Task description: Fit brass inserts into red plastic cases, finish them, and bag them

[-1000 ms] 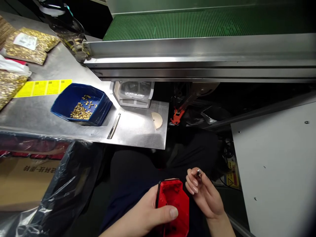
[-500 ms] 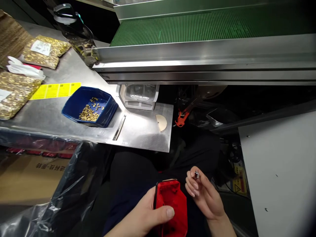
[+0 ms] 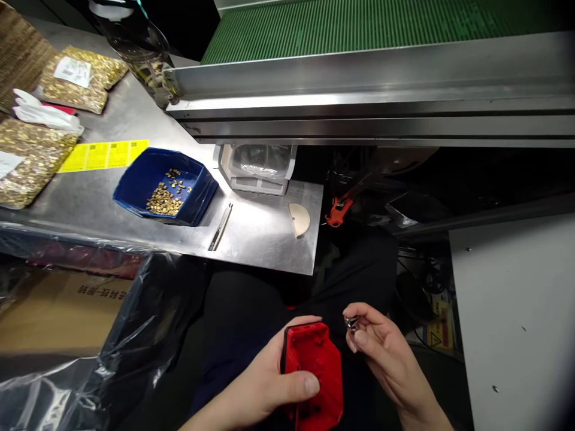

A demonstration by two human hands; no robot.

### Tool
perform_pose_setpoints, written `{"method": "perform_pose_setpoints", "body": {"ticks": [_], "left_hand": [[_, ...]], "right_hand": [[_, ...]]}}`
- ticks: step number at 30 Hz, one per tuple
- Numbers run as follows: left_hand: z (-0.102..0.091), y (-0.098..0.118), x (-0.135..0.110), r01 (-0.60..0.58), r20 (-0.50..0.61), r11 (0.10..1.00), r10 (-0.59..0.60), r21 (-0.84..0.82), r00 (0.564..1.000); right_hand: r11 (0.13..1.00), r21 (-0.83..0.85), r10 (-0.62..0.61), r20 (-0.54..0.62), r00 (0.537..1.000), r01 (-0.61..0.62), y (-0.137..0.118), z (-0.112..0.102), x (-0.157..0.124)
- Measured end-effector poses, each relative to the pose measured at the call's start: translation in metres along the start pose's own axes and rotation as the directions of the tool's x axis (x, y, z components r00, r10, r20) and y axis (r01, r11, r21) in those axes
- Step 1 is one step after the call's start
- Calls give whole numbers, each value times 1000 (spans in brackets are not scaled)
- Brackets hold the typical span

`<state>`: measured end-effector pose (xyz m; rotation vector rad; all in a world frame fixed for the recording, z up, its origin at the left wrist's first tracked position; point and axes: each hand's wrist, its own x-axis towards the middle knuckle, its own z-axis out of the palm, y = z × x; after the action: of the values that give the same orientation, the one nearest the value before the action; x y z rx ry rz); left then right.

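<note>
My left hand (image 3: 274,377) is closed around a red plastic housing (image 3: 326,374) with a black edge, its thumb pressed on the inside. The hollow side of the housing faces up at me, over my lap. Just to its right, my right hand (image 3: 381,347) pinches a small shiny metal part (image 3: 351,323) between thumb and fingers. That part is too small to name and stays apart from the housing. On the metal table lie tweezers (image 3: 220,226), beside a blue bin (image 3: 164,185) with many small brass pieces (image 3: 165,199) in it.
A green conveyor belt (image 3: 350,27) with a metal frame (image 3: 359,111) runs across the top. On the metal table (image 3: 265,254) are a grey bin (image 3: 258,184), a half-round tan disc (image 3: 299,220), yellow labels (image 3: 105,155) and bags of brass pieces (image 3: 38,158). A plastic-lined box (image 3: 58,317) stands lower left.
My right hand has turned, bringing the thumb up against the metal part, which now sits slightly lower and left. My left hand keeps its hold on the red housing. The view has shifted a little.
</note>
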<state>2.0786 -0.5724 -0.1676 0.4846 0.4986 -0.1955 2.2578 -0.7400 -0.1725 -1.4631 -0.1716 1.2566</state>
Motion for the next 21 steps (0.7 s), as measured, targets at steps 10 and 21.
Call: {"method": "perform_pose_setpoints", "body": {"ticks": [10, 21], "left_hand": [[6, -2, 6, 16, -19, 998, -15, 52, 1000], [12, -3, 12, -34, 81, 997, 39, -64, 996]], "right_hand": [[813, -526, -255, 60, 965, 247, -21, 18, -22], [524, -721, -421, 243, 874, 453, -26, 41, -16]]}}
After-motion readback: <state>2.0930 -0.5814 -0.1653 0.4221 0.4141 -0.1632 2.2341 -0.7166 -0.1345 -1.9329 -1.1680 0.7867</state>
